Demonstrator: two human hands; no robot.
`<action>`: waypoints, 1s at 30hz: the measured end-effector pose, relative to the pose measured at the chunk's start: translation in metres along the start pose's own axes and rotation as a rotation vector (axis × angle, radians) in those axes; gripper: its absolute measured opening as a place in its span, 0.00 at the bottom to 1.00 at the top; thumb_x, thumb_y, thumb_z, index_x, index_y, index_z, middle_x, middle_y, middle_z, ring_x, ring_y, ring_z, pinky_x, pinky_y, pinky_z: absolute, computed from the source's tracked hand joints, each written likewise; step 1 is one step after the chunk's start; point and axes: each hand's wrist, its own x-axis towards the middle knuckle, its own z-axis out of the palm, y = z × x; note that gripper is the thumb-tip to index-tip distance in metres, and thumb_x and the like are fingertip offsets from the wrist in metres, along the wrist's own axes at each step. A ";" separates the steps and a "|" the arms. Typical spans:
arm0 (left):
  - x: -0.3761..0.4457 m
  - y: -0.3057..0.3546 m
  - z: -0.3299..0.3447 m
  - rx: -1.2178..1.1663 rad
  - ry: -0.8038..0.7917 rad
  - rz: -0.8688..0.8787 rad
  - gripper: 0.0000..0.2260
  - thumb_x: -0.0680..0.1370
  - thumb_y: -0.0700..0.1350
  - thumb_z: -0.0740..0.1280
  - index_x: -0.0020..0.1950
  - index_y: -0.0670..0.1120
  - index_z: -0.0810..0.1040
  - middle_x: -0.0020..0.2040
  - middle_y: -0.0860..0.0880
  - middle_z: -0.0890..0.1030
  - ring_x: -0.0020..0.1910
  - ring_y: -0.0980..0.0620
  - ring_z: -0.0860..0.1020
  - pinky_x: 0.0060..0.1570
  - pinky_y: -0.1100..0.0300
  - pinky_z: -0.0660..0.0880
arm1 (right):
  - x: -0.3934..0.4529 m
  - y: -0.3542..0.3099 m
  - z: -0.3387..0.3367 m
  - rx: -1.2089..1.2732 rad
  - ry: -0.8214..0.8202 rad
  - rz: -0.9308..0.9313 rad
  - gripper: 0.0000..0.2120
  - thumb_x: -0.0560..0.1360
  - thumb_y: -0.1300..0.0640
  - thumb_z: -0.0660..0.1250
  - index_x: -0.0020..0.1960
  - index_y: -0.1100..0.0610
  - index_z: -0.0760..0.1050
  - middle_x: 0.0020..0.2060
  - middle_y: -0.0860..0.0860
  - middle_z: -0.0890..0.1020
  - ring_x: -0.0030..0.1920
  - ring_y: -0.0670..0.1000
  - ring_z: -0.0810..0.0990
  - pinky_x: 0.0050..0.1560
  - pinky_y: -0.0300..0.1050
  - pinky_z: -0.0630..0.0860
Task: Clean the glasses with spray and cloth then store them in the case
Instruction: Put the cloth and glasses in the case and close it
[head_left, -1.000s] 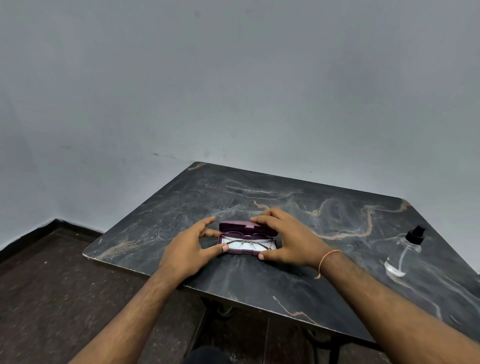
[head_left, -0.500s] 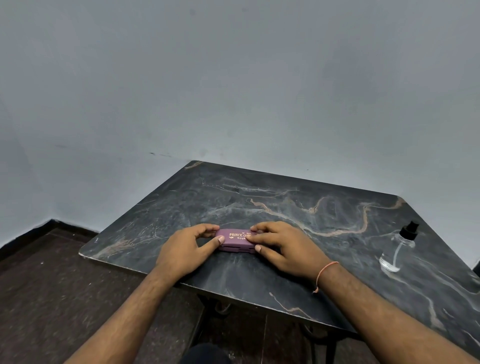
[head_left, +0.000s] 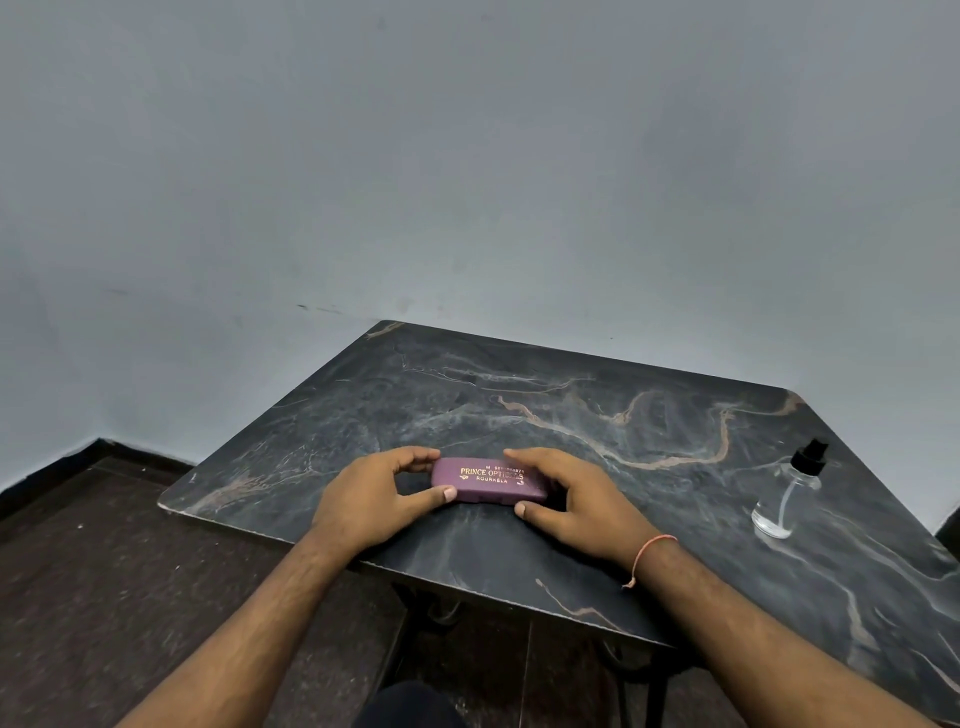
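Case closed on the surface, both hands at its ends.

I find the purple case (head_left: 488, 480) flat on the surface (head_left: 597, 415), long axis left-right, lettering facing me. Left hand (head_left: 366, 501) and right hand (head_left: 582, 501) each curl thumb and fingers lightly around an end, grip loose. I judge it light, rigid, smooth; hold by the ends. Spray bottle (head_left: 787, 493) stands well apart, right.

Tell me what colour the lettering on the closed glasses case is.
Gold, printed on the purple hard glasses case, seen clearest in the head view.

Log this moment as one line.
case: closed, on table | left hand, right hand: holding case ends | spray bottle: upright, untouched
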 end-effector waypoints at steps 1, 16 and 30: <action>0.001 -0.001 -0.001 -0.001 -0.007 0.001 0.30 0.70 0.75 0.75 0.70 0.67 0.82 0.49 0.81 0.77 0.57 0.73 0.77 0.49 0.70 0.71 | -0.001 0.000 -0.001 0.024 0.012 0.040 0.33 0.76 0.52 0.79 0.78 0.43 0.74 0.71 0.43 0.81 0.71 0.41 0.79 0.75 0.47 0.74; 0.003 0.068 0.035 -0.029 -0.146 0.175 0.29 0.76 0.66 0.77 0.74 0.58 0.82 0.67 0.63 0.86 0.69 0.62 0.82 0.68 0.59 0.78 | -0.070 0.027 -0.049 0.063 0.128 0.250 0.40 0.71 0.50 0.82 0.79 0.40 0.70 0.64 0.42 0.85 0.63 0.41 0.83 0.71 0.49 0.77; -0.009 0.083 0.055 0.013 -0.125 0.188 0.40 0.74 0.76 0.65 0.82 0.57 0.74 0.68 0.66 0.84 0.56 0.59 0.85 0.56 0.61 0.79 | -0.095 0.030 -0.051 0.021 0.151 0.331 0.48 0.71 0.43 0.80 0.84 0.44 0.60 0.77 0.41 0.76 0.75 0.42 0.75 0.79 0.50 0.70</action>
